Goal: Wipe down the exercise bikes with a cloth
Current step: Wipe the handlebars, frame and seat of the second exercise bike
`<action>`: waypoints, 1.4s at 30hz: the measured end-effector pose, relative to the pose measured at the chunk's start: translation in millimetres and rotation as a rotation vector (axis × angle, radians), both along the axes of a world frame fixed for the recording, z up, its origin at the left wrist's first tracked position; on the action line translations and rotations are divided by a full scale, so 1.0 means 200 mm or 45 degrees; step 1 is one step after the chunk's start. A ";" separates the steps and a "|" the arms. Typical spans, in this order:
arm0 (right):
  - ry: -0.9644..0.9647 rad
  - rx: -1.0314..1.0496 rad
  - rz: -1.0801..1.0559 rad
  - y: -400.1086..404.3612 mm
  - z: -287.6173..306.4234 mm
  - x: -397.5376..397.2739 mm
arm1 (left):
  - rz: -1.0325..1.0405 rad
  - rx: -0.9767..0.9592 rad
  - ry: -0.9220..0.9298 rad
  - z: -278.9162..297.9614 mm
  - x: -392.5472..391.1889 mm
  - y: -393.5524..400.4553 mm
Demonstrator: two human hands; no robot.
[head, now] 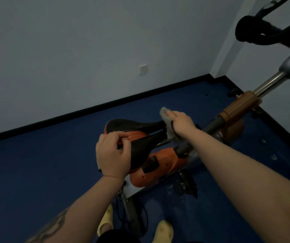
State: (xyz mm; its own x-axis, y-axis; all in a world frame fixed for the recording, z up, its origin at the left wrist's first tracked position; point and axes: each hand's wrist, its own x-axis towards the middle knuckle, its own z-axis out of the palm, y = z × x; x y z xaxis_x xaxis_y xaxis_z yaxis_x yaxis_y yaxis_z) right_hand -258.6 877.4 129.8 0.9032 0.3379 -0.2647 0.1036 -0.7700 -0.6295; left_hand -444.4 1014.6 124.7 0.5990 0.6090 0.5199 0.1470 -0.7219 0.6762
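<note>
An orange and black exercise bike [161, 165] stands on the blue floor below me. Its black and orange saddle [137, 127] is at the centre of the view. My left hand [112, 153] grips the near rear edge of the saddle, fingers curled over it. My right hand [181, 124] holds a grey cloth [167, 118] and presses it against the saddle's nose. The cloth hangs down beside the nose. The black handlebars [263, 30] and the silver stem [272, 81] rise at the upper right.
A white wall with a socket [142, 69] and a black skirting board runs behind the bike. A black pedal [186, 186] sticks out low on the right. My feet in yellow shoes [163, 230] stand by the bike's rear base bar [132, 213].
</note>
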 end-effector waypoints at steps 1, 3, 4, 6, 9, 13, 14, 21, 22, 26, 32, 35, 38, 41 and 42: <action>0.015 -0.006 -0.036 0.01 0.01 -0.01 | 0.001 -0.002 0.003 0.00 0.00 0.00; -0.219 -0.069 -0.083 0.03 -0.02 -0.14 | -0.002 0.004 0.004 0.00 -0.01 0.00; -0.391 -0.091 -0.074 0.03 -0.05 -0.23 | -0.003 0.015 -0.004 -0.01 -0.01 0.00; -0.633 -0.123 0.027 0.02 -0.08 -0.36 | -0.010 0.039 -0.016 -0.02 0.00 0.01; -0.653 -0.128 0.087 0.01 -0.06 -0.28 | -0.024 0.059 -0.018 -0.02 0.00 0.01; -0.285 -0.170 -0.023 0.09 0.01 -0.09 | -0.034 0.041 -0.011 -0.01 0.00 0.02; -0.288 -0.189 -0.065 0.10 0.02 -0.09 | -0.039 0.038 -0.007 -0.01 0.00 0.02; -0.549 0.021 -0.017 0.16 -0.10 -0.63 | -0.100 -0.079 -0.008 0.00 0.00 0.02; -0.505 0.001 -0.017 0.17 -0.09 -0.60 | -0.119 -0.142 -0.005 0.00 0.00 0.03; -0.358 -0.087 -0.279 0.23 -0.02 -0.52 | -0.283 -0.234 0.022 -0.01 -0.06 0.09; -0.049 0.525 -0.678 0.43 -0.02 -0.93 | -0.699 -0.178 0.104 -0.01 -0.17 0.30; 0.082 0.560 -0.820 0.44 -0.01 -0.82 | -0.805 -0.011 0.108 -0.02 -0.15 0.36; 0.175 0.563 -1.058 0.44 0.03 -0.64 | -0.851 0.007 0.080 -0.02 -0.14 0.39; 0.088 0.485 -1.055 0.48 0.04 -0.76 | -0.910 -0.012 0.101 -0.03 -0.14 0.42; 0.030 0.442 -1.006 0.51 0.02 -0.86 | -0.940 -0.022 0.108 -0.03 -0.14 0.44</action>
State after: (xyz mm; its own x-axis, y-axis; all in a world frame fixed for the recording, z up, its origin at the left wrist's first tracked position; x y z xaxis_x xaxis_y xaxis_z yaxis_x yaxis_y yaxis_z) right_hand -429.8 978.6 134.6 0.9029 -0.3222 -0.2846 -0.3977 -0.3744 -0.8376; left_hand -472.6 1102.3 118.9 0.8935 0.0397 0.4473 -0.3200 -0.6424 0.6964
